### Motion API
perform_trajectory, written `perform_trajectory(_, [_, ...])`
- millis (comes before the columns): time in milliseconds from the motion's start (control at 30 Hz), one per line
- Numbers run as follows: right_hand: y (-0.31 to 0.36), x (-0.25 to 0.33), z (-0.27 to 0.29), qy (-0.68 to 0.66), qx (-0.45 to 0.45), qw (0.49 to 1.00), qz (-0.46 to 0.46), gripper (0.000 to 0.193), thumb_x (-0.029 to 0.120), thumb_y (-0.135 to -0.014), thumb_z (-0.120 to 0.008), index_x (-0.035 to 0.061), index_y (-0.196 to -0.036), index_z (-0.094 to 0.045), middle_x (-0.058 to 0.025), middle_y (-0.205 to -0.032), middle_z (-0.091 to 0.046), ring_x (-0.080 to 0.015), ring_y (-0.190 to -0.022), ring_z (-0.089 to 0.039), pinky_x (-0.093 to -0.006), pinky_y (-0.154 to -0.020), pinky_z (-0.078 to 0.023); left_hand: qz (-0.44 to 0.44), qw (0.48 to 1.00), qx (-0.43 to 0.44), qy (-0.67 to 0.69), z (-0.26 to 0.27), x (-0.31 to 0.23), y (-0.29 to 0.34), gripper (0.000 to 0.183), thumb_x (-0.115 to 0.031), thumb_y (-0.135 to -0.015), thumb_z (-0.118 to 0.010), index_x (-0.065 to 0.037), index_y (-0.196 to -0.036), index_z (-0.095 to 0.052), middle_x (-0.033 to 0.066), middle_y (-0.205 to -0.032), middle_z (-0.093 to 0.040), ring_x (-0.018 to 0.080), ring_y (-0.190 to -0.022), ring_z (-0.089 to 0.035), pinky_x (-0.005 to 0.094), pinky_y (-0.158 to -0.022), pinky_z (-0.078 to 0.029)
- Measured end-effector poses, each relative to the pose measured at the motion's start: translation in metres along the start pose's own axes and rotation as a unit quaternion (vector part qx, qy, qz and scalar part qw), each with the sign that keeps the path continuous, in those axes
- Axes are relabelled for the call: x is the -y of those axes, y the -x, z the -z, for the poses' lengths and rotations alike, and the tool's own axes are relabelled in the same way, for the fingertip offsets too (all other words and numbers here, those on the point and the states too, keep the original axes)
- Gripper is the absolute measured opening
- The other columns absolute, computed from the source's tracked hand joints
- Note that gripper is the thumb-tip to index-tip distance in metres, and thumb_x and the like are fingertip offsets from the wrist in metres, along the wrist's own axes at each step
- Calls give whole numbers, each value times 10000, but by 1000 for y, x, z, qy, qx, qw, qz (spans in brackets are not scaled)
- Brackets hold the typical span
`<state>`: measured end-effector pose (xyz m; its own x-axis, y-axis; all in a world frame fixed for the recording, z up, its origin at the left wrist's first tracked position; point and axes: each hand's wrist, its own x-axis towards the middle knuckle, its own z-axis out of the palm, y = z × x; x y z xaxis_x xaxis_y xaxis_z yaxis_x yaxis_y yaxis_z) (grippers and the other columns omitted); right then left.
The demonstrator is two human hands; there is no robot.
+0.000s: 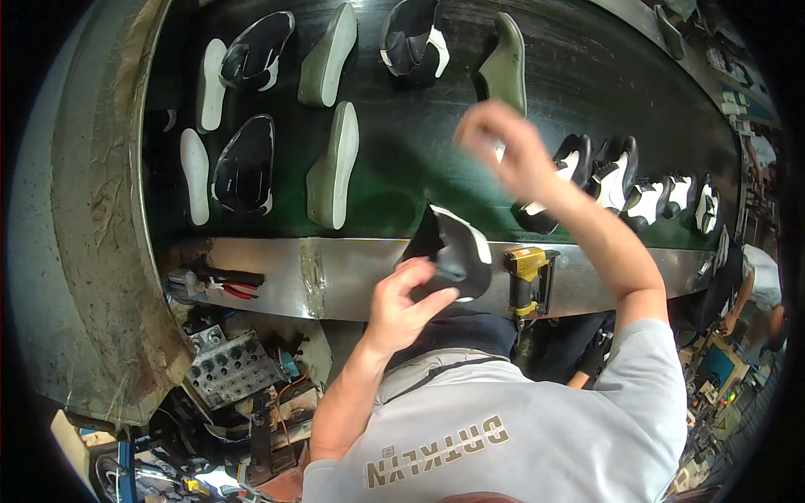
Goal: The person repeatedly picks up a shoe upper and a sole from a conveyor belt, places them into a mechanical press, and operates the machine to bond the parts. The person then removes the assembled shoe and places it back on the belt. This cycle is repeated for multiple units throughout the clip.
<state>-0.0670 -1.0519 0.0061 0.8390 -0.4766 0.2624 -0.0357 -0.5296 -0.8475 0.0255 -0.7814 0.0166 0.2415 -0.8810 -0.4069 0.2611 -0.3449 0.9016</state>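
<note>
My left hand (401, 306) is closed on the edge of a black and white shoe upper (471, 251), held over the metal front edge of the conveyor belt. The upper's hollow dark side shows by my thumb and fingers. To the right and farther off, my right hand (511, 151) is raised over the belt, its fingers smeared by motion. A small white patch shows by those fingers, too blurred to name. Just beyond this hand lies a green shoe last (508, 63) on its side, its near end partly hidden.
On the belt's left lie pale insoles (194, 176), black uppers (245, 168) and green lasts (334, 172). Another upper (412, 46) lies at the back. Several black and white shoes (616, 178) stand at right. A yellow staple gun (527, 270) and red-handled pliers (235, 287) rest on the metal edge.
</note>
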Motion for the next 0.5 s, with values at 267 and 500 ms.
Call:
perform_trajectory(267, [30,-263,14,41,-215,882,-418,569,301,-792,-753,26,-1255,-569,-170,-1147,-662,-295,-1118,-612,-407,-940,-478,88,932,-138,323,61,-13,98,669,-383,-930,-616,116,-1324,-406,223,-1180,-618,339,-972,-670,458,-864,-561])
perform_trajectory(500, [115,-198,-96,-89,-239,797,-547,908,327,-730,-799,-41,-1407,-319,-262,-1364,-475,-338,-1238,-506,-401,-1031,-413,66,965,-250,40,79,-10,174,325,-199,-929,-655,53,-1125,-590,75,-1045,-665,173,-908,-610,288,-843,-469])
